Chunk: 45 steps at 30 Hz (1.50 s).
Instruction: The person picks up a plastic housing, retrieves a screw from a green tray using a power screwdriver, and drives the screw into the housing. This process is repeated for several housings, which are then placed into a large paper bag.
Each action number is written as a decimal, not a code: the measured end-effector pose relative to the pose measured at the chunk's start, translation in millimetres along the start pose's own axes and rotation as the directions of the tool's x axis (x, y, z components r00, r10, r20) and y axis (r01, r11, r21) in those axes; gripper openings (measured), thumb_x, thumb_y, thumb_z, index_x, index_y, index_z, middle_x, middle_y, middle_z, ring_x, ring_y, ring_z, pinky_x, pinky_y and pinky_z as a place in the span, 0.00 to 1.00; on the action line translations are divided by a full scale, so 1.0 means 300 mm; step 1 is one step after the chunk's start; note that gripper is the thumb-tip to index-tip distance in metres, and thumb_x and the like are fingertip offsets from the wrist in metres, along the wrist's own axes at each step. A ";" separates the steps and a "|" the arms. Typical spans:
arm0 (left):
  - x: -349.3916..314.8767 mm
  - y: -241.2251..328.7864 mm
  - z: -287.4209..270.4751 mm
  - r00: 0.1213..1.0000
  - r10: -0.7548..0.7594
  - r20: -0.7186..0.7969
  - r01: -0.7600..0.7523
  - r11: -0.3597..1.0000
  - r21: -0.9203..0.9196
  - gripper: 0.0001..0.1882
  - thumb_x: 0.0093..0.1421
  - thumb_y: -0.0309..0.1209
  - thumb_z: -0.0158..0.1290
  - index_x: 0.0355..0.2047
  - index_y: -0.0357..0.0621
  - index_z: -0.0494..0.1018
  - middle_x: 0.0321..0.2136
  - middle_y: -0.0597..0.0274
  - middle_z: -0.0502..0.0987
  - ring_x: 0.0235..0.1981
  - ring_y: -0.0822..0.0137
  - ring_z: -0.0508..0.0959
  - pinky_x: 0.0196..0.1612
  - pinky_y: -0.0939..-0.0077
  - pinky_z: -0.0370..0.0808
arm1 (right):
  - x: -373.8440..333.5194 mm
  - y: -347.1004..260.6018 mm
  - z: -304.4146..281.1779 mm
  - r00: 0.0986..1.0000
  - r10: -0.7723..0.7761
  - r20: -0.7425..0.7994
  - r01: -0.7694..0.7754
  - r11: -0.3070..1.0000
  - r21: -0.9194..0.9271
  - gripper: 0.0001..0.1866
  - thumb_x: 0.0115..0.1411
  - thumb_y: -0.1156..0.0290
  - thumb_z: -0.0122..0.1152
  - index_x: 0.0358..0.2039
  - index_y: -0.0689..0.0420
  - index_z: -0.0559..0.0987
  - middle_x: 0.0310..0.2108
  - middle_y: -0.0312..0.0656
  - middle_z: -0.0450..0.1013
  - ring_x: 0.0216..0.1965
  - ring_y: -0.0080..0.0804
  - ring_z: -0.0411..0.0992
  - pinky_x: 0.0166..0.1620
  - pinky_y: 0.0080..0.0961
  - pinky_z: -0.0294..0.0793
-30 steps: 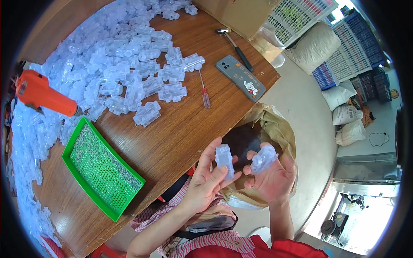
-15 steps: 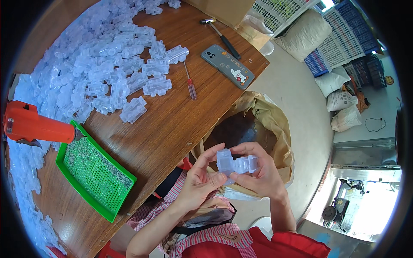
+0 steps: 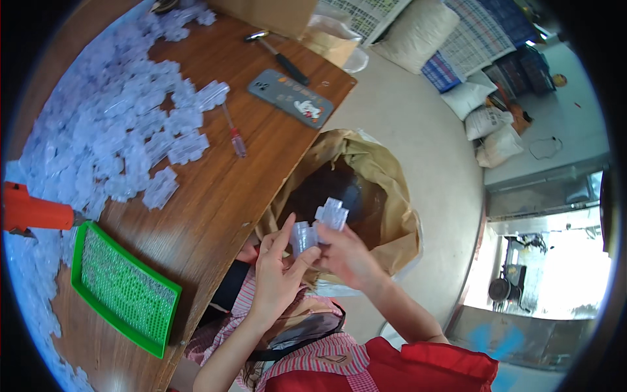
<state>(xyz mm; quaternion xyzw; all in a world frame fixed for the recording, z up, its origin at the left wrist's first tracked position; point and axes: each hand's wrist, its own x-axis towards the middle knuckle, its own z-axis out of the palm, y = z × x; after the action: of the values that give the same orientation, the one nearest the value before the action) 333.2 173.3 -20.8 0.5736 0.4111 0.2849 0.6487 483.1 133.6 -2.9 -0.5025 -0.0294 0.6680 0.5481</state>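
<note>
In front of my body, over the near rim of a paper-lined bin, I hold clear plastic parts in both hands. My left hand [image 3: 275, 273] pinches one clear, block-shaped plastic part [image 3: 303, 238] between thumb and fingers. My right hand [image 3: 351, 256], slightly blurred, grips a second clear plastic part [image 3: 333, 213], higher up and tilted. The two parts sit close together; whether they are joined is hidden by my fingers. A large heap of similar clear parts [image 3: 124, 124] covers the left of the wooden table [image 3: 215, 176].
A green perforated tray [image 3: 171, 320] with small metal pieces lies at the table's near side, beside an orange power screwdriver [image 3: 39, 212]. A red-handled screwdriver [image 3: 238, 142], phone [image 3: 290, 98] and hammer [image 3: 287, 65] lie farther back. The bin's brown liner [image 3: 398, 228] stands beside the table edge.
My right hand has lifted its part up above the one in my left hand and turned it more upright. The whole view has shifted, so the table appears farther left.
</note>
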 end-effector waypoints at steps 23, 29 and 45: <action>-0.357 0.482 -0.217 0.322 0.876 -0.359 -0.925 0.372 0.078 0.10 0.61 0.39 0.48 0.25 0.52 0.62 0.14 0.78 0.66 0.13 0.80 0.66 0.22 0.83 0.62 | -0.124 0.044 0.280 0.446 -0.545 0.710 0.805 0.592 -0.051 0.16 0.62 0.67 0.53 0.47 0.61 0.70 0.29 0.41 0.72 0.33 0.32 0.73 0.36 0.27 0.71; -0.400 0.538 -0.346 -0.338 0.938 -0.078 -0.884 -0.287 0.369 0.11 0.52 0.23 0.50 0.17 0.49 0.62 0.12 0.76 0.67 0.12 0.80 0.66 0.22 0.87 0.62 | -0.395 -0.038 0.410 0.133 -0.685 0.717 0.522 0.663 0.536 0.13 0.64 0.61 0.47 0.41 0.53 0.76 0.33 0.40 0.75 0.34 0.32 0.72 0.40 0.26 0.70; -0.649 0.178 -0.685 0.502 0.148 -0.852 0.523 0.732 0.436 0.35 0.61 0.46 0.51 0.54 0.27 0.57 0.24 0.45 0.75 0.26 0.44 0.77 0.31 0.54 0.73 | 0.013 0.140 0.664 0.503 -0.001 0.864 0.862 0.075 -0.502 0.16 0.60 0.67 0.53 0.45 0.64 0.72 0.28 0.43 0.71 0.27 0.32 0.70 0.33 0.25 0.70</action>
<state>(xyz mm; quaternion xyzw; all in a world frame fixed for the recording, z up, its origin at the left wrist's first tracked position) 64.5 123.8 70.9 0.4937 0.8074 0.2854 0.1511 313.8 221.7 68.2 -0.3888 -0.7830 0.4046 0.2683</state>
